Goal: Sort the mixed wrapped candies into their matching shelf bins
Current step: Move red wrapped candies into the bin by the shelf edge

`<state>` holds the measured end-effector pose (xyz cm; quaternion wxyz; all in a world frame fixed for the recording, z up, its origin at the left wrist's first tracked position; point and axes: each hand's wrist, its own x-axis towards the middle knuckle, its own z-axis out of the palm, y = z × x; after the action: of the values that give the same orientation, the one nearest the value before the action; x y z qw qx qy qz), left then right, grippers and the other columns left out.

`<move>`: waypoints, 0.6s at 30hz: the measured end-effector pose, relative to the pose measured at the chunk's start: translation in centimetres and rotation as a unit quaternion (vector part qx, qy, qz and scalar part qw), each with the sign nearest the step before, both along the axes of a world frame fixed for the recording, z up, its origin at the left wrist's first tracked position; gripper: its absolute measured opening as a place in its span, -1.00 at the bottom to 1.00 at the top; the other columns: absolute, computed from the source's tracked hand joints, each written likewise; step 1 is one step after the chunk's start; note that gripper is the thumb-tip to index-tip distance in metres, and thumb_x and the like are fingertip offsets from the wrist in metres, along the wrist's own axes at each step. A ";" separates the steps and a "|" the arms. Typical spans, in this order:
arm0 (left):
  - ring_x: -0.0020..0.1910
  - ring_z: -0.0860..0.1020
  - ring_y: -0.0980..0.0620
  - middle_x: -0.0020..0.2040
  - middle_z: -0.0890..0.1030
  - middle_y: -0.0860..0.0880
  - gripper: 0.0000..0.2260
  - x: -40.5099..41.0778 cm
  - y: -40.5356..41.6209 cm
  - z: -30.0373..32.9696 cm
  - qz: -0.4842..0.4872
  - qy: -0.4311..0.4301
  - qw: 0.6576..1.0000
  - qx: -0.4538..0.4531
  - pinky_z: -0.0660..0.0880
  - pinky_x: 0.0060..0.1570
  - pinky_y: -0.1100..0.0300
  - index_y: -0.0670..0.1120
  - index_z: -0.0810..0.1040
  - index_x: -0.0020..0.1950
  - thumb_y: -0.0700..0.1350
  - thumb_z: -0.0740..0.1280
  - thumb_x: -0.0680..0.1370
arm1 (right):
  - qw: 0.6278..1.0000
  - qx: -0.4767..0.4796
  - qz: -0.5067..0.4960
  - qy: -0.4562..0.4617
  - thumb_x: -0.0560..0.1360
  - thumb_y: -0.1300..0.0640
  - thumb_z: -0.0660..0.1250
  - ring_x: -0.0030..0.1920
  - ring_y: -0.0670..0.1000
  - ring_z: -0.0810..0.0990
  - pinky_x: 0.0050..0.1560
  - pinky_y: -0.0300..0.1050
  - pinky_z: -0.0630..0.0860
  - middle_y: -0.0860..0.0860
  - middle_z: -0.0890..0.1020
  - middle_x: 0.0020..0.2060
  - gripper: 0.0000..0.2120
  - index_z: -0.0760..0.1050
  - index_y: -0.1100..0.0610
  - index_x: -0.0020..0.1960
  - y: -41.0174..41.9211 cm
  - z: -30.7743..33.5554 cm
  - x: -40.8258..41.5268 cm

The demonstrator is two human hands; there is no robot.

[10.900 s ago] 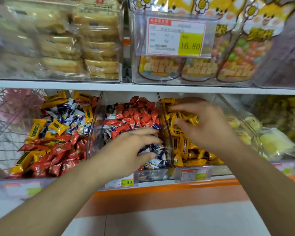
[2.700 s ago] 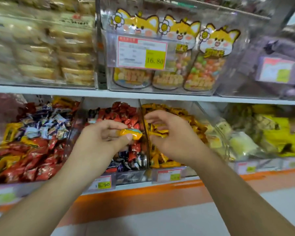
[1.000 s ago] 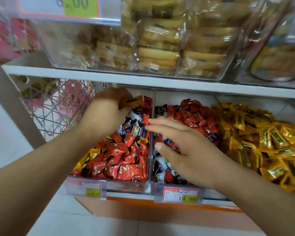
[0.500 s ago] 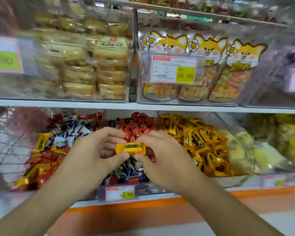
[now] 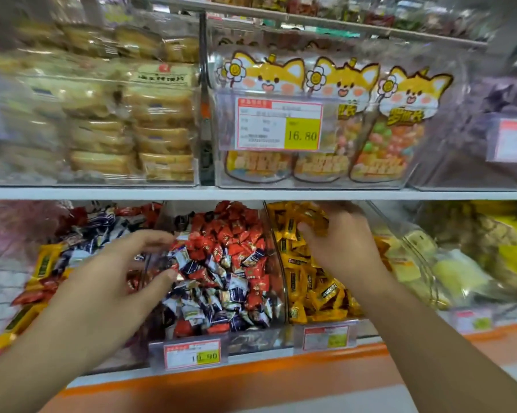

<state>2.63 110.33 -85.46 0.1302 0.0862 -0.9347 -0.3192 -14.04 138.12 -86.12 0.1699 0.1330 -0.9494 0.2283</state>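
The yellow wrapped candy (image 5: 312, 223) sits pinched in the curled fingers of the right hand (image 5: 339, 242), far back over the yellow candy bin (image 5: 310, 290); it should be let go low onto the pile so it cannot bounce across the divider. Left of it, the left hand (image 5: 111, 281), fingers loosely spread and holding nothing, hovers at the near edge of the red-and-blue mixed bin (image 5: 221, 263), well placed to pick out the next stray.

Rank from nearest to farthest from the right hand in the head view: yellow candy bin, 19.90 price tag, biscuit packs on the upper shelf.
1. yellow candy bin: right hand reaches into it.
2. 19.90 price tag: lower left, middle bin's front.
3. biscuit packs: upper shelf, far left.
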 end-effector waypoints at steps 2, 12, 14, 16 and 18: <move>0.12 0.58 0.21 0.18 0.49 0.50 -0.57 0.4 -1.7 -0.2 0.026 -0.003 0.999 -0.034 0.57 0.07 0.02 0.41 0.42 0.29 0.32 0.30 0.42 | 1.000 0.017 0.010 -0.023 0.53 -0.13 0.45 0.26 0.23 0.54 0.23 0.14 0.57 0.12 0.62 0.20 -0.46 0.50 0.06 0.43 -1.1 0.0 0.4; 0.54 0.28 0.02 0.56 0.32 0.04 -0.41 3.7 -11.8 -1.1 0.059 -0.011 0.987 -0.147 0.14 0.43 0.26 0.00 0.36 0.56 0.04 0.43 0.55 | 0.958 0.050 0.265 -0.101 0.67 -0.08 0.28 0.57 -0.14 0.23 0.49 -0.30 0.11 -0.21 0.33 0.55 -0.51 0.30 -0.12 0.58 -11.5 0.8 7.2; 0.62 0.07 0.10 0.64 0.13 0.06 -0.29 4.5 -13.2 -1.8 0.059 -0.038 0.990 -0.120 -0.05 0.44 0.34 0.01 0.17 0.65 0.10 0.38 0.57 | 0.944 0.062 0.305 -0.109 0.69 -0.08 0.25 0.59 -0.18 0.15 0.50 -0.32 0.05 -0.23 0.27 0.58 -0.51 0.29 -0.13 0.59 -13.9 0.5 8.1; 0.63 -0.07 0.14 0.67 -0.04 0.10 -0.19 5.0 -14.5 -2.6 0.058 -0.079 0.990 -0.098 -0.13 0.44 0.36 0.02 -0.03 0.68 0.19 0.31 0.57 | 0.937 0.061 0.324 -0.118 0.69 -0.09 0.25 0.59 -0.19 0.13 0.50 -0.32 0.03 -0.22 0.26 0.59 -0.51 0.29 -0.13 0.59 -16.0 0.2 8.8; 0.61 -0.21 0.19 0.66 -0.23 0.14 -0.11 5.2 -15.6 -3.3 0.049 -0.134 0.987 -0.071 -0.16 0.46 0.32 0.04 -0.23 0.67 0.26 0.27 0.56 | 0.931 0.067 0.340 -0.117 0.69 -0.07 0.25 0.59 -0.18 0.13 0.47 -0.34 0.02 -0.20 0.27 0.58 -0.52 0.29 -0.12 0.59 -18.0 0.0 9.3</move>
<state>7.87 94.72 -88.81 0.0249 0.1641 -0.9588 -0.2305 -4.77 120.09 -86.14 -0.0396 0.4316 -0.8735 0.2218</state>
